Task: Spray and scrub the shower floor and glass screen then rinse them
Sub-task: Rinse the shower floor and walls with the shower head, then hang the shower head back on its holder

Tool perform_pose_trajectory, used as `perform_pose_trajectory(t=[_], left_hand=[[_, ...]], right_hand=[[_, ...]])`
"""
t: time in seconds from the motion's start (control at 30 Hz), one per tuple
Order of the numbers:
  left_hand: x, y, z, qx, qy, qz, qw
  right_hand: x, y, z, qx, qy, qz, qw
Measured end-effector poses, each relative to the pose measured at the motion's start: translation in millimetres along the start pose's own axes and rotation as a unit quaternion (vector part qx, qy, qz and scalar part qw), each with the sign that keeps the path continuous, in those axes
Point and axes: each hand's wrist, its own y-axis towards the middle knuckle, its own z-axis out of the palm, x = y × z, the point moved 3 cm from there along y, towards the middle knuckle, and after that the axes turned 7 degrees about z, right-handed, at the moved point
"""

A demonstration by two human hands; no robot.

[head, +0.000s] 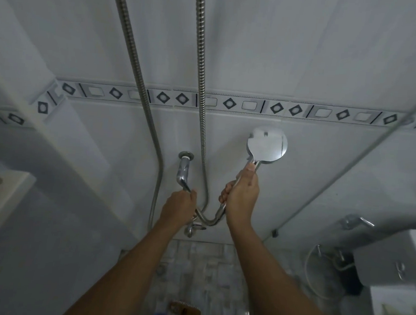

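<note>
Your right hand (pixel 242 196) curls its fingers round the shower head (pixel 268 144), which points to 1 o'clock. Your left hand (pixel 179 205) grips the tap lever (pixel 183 177). Open it gently and aim down at the shower floor (pixel 202 262), at 6 o'clock.

shower head (pixel 267 145): round chrome, held upright | shower floor (pixel 201 267): grey tiles | glass screen (pixel 384 194): at right

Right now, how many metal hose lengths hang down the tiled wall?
2. The left hose runs beside the tap lever; the middle hose drops and loops to the shower head in the right hand. Both tops are out of frame, so they may join.
</note>
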Motion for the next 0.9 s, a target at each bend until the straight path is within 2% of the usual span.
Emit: perform_pose_trajectory(t=[0.47, 0.67, 0.77, 0.9], left_hand=[[20, -5, -2, -0.011, 0.036, -0.086, 0.996], [26, -24, -9, 0.0, -0.04, -0.056, 0.998], [24, -32, -26, 0.006, -0.025, -0.04, 0.999], [9, -33, -58, -0.021, -0.002, 0.003, 1.0]], right_hand=[[-16, -5, 13, 0.029, -0.048, -0.003, 0.998], [2, -13, 8, 0.028, -0.015, -0.055, 0.998], [2, -19, 10, 0.045, -0.042, -0.034, 0.998], [20, -32, 12, 0.043, 0.026, -0.066, 0.997]])
